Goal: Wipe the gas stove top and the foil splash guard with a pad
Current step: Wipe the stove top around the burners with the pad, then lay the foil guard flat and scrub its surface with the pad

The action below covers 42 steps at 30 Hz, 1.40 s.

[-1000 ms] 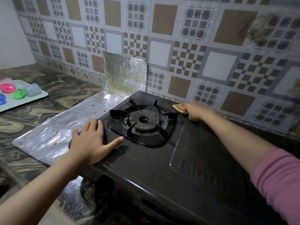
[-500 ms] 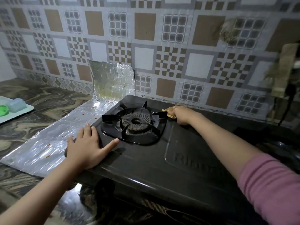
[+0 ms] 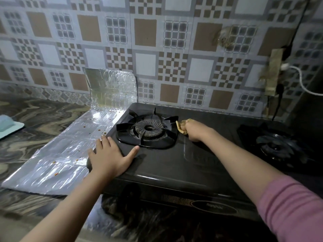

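Curling tight round the pad (image 3: 180, 127) on the stove top (image 3: 201, 159), right hand (image 3: 196, 131)'s grip; left hand (image 3: 109, 157) flat, fingers spread.

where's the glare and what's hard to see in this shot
Head view: glare sits on the foil splash guard, washing out its creases; the right burner is lost in shadow; wall tiles bow from wide-angle distortion; the pad in the right hand looks soft.
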Each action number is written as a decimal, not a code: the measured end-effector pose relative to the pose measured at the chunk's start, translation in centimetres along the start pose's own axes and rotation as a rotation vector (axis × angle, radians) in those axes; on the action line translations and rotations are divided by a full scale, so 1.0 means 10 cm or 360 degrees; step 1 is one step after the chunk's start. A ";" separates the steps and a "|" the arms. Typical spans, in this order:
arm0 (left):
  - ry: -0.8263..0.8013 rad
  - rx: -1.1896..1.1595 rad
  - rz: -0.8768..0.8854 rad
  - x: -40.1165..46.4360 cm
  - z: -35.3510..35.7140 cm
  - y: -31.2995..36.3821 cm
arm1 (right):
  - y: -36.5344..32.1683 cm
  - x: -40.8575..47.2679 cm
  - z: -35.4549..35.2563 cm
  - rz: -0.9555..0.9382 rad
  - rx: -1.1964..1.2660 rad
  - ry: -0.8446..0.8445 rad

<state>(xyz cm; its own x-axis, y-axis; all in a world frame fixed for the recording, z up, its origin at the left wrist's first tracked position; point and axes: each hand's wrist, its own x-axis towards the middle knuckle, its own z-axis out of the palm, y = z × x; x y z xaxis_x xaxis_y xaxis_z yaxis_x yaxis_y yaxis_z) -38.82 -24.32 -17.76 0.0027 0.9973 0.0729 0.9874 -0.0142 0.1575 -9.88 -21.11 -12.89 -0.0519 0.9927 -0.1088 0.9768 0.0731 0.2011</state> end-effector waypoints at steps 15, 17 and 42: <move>-0.0078 -0.0459 0.0232 0.00 -0.12 -0.14 | -1.23 -1.28 -0.56 0.0135 0.0381 -0.0252; -0.0036 -0.0900 0.0425 -0.05 -0.15 -0.23 | -1.30 -1.28 -0.74 0.0094 0.0785 -0.0276; 0.0235 -0.2051 -0.0164 -0.09 -0.84 -2.04 | -3.37 0.03 -1.04 -0.0903 0.1149 -0.0351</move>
<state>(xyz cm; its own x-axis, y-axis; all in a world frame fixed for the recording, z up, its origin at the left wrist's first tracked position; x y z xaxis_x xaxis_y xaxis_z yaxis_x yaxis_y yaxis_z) -60.27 -25.58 -12.75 -0.1622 0.9819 0.0981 0.1202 -0.0790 0.9896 -44.95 -22.31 -9.53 -0.5907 0.7812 -0.2021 0.7141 0.3895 -0.5818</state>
